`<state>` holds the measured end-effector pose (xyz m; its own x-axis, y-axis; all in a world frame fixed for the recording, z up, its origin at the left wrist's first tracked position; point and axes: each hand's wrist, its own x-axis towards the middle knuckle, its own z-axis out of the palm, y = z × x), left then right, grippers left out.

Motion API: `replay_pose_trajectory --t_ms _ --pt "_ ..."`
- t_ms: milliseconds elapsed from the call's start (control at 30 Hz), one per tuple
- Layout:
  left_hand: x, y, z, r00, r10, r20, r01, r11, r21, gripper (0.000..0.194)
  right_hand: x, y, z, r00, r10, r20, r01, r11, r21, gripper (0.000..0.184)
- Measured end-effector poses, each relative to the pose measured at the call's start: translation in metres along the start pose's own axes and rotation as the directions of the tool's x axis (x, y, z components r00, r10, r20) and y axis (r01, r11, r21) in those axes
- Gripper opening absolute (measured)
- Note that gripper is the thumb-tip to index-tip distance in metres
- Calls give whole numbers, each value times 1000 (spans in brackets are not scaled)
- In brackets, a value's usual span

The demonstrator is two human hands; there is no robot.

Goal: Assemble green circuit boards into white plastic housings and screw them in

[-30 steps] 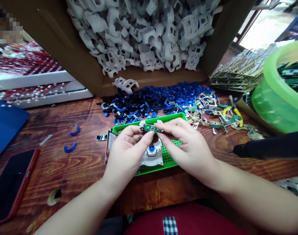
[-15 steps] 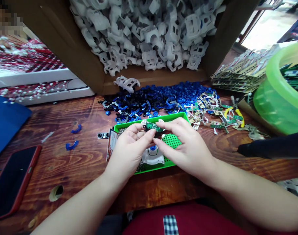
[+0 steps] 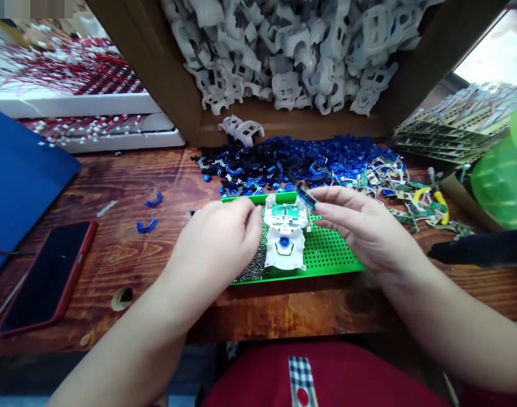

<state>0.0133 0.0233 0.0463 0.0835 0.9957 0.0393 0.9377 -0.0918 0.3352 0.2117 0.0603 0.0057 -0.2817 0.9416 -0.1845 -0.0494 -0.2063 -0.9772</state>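
Observation:
My right hand (image 3: 360, 226) pinches a small circuit board (image 3: 307, 196) between thumb and fingers, tilted so its dark, narrow side shows. Just left of it, a white plastic housing (image 3: 285, 249) lies opened out, with a blue round piece in its lower half and a green circuit board (image 3: 285, 212) in its upper half. This housing rests in a bright green perforated tray (image 3: 330, 251). My left hand (image 3: 222, 234) is closed over the tray's left part, beside many small screws (image 3: 252, 268). Its fingertips are turned away, hiding whatever they hold.
Blue and black plastic parts (image 3: 292, 161) are heaped behind the tray, near wired boards (image 3: 390, 175) and yellow-handled pliers (image 3: 440, 206). A carton of white shells (image 3: 284, 85) stands behind. To the left lie two blue clips (image 3: 147, 226) and a phone (image 3: 46, 277).
My hands have parted: the left moved down-left over the screws, while the right carried the small board to the right. The white housing is now uncovered. The whole view has shifted.

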Motion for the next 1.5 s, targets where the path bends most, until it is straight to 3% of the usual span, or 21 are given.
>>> replay_pose_trajectory --t_ms 100,267,467,533,600,667,733,800,833,900,967,1100,1167,1233,1300,1367,1433,1500 --pt "1 -4 1 979 131 156 -162 966 201 41 -2 -1 1 988 135 72 -141 987 76 37" --pt "3 -4 20 945 256 205 -301 924 236 41 -3 7 8 979 179 96 -190 975 115 36" --pt "5 -2 26 980 143 138 -153 986 66 33 -5 10 12 995 36 88 -47 991 126 33" --pt "4 -1 24 994 93 52 -88 992 -87 30 -7 8 11 999 -18 39 11 985 171 30" --pt "3 2 23 1000 26 -15 -30 943 -331 26 -9 4 9 997 -82 -12 82 974 211 30" --pt "1 7 24 998 -55 3 44 762 -645 23 -12 2 7 988 -149 -35 153 963 223 31" --pt "-2 13 27 989 -114 90 131 432 -892 21 -14 1 6 975 -217 -41 221 954 205 32" --pt "-4 19 31 977 -134 166 181 107 -978 25 -16 2 6 962 -271 -39 273 946 176 34" --pt "-4 22 33 972 -120 200 200 -10 -980 29 -17 2 6 959 -283 -25 283 945 165 34" --pt "-4 25 36 961 -52 270 260 -151 -954 32 -17 2 5 961 -274 19 269 953 138 36" --pt "-2 26 38 939 11 344 337 -232 -913 27 -17 -1 2 971 -230 60 224 971 86 36" --pt "1 28 41 888 -36 459 416 -364 -833 20 -13 -9 -9 969 -247 -4 244 959 -145 34" --pt "1 31 43 882 -50 469 416 -387 -823 16 -9 -10 -14 918 -386 -92 335 879 -340 35" --pt "-1 34 44 887 -7 462 423 -389 -818 15 -6 -10 -18 801 -589 -108 445 706 -552 37" --pt "-4 38 45 887 46 460 440 -384 -811 18 -3 -9 -20 648 -761 -8 537 465 -704 40" --pt "-7 40 45 891 70 448 439 -387 -811 23 -1 -7 -20 549 -825 135 584 263 -767 42" --pt "-8 41 45 904 83 420 417 -391 -820 27 1 -7 -19 528 -816 236 616 177 -767 43" --pt "-9 40 45 918 100 384 391 -395 -831 29 0 -7 -18 551 -782 291 649 183 -739 42"
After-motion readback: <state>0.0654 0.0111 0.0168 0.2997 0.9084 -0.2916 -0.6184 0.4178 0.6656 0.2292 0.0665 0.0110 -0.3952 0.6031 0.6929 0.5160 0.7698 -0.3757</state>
